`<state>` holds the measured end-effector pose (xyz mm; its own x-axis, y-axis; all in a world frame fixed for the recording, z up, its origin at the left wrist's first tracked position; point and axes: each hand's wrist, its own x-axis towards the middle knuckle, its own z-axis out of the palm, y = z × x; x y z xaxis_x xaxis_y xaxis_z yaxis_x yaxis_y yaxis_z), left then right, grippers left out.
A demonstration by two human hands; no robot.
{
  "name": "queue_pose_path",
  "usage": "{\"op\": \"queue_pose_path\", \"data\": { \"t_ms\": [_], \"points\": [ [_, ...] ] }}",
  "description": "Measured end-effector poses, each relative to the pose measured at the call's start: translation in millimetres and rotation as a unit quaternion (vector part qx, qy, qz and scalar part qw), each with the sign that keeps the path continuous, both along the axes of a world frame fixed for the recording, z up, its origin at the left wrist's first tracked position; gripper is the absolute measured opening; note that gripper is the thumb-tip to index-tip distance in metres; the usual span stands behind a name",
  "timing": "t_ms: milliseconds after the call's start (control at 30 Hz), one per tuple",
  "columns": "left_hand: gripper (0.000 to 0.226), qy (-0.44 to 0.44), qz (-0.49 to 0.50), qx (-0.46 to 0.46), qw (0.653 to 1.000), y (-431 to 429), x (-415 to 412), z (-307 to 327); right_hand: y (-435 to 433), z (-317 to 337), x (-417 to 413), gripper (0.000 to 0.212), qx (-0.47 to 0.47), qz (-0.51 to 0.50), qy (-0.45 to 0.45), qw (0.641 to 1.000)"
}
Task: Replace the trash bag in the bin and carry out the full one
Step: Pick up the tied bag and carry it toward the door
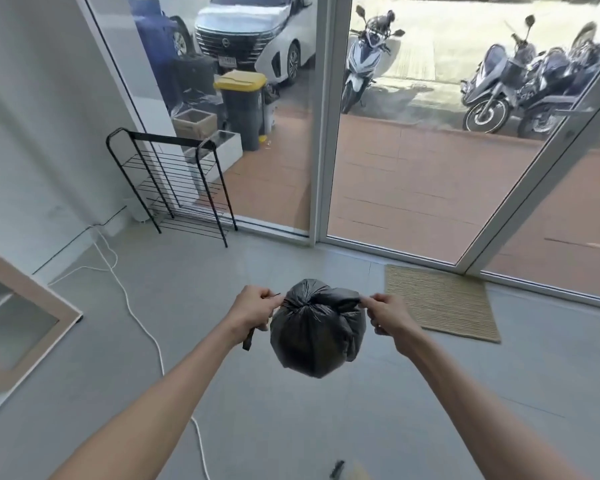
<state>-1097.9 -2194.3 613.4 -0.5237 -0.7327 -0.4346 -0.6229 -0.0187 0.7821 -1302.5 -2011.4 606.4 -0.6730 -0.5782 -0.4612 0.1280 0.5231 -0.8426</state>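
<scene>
This looks like the front room of a ground-floor home or small unit opening onto a street. Tall glass doors [321, 133] in white frames fill the far wall, with a woven doormat [440, 303] and a black wire shoe rack [167, 137] just inside on the grey tiled floor [291, 254]. Outside lie red paving [413, 181], a yellow-lidded wheelie bin [243, 109], a parked white car [257, 39] and several motorbikes [357, 60].

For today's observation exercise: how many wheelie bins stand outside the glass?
2. A grey bin with a yellow lid stands beside a cardboard box; a blue bin stands farther back, left of the white car. Others may be hidden behind the wall.
</scene>
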Motion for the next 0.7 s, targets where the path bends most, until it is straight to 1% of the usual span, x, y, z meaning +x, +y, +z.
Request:
{"op": "queue_pose_path", "data": {
  "t_ms": [100,233,367,433,533,633,700],
  "points": [
    [0.018,0.01,0.011,0.021,1.0,-44,-25,-4,-47,-8,-24,0.023,-0.004,-0.005,-0.012,1.0],
    [0.017,-0.011,0.017,0.012,1.0,-113,-65,-16,-122,-24,-66,0.022,-0.006,-0.005,-0.033,0.999],
    [0.019,-0.076,0.017,-0.032,0.996,-173,-94,-33,-188,-41,-108,0.02,0.001,-0.001,-0.06,0.998],
    [0.019,-0.098,0.018,-0.056,0.993,-199,-109,-34,-219,-40,-127,0.019,0.003,0.023,-0.063,0.998],
    [0.025,-0.13,0.055,-0.088,0.986,-233,-128,-49,-260,-52,-152,0.02,0.034,0.034,-0.056,0.997],
    [0.032,-0.158,0.069,-0.101,0.98,-266,-151,-60,-300,-65,-178,0.03,0.053,0.044,-0.049,0.996],
    [0.034,-0.169,0.07,-0.105,0.978,-287,-164,-66,-319,-77,-191,0.038,0.067,0.03,-0.046,0.996]
  ]
}}
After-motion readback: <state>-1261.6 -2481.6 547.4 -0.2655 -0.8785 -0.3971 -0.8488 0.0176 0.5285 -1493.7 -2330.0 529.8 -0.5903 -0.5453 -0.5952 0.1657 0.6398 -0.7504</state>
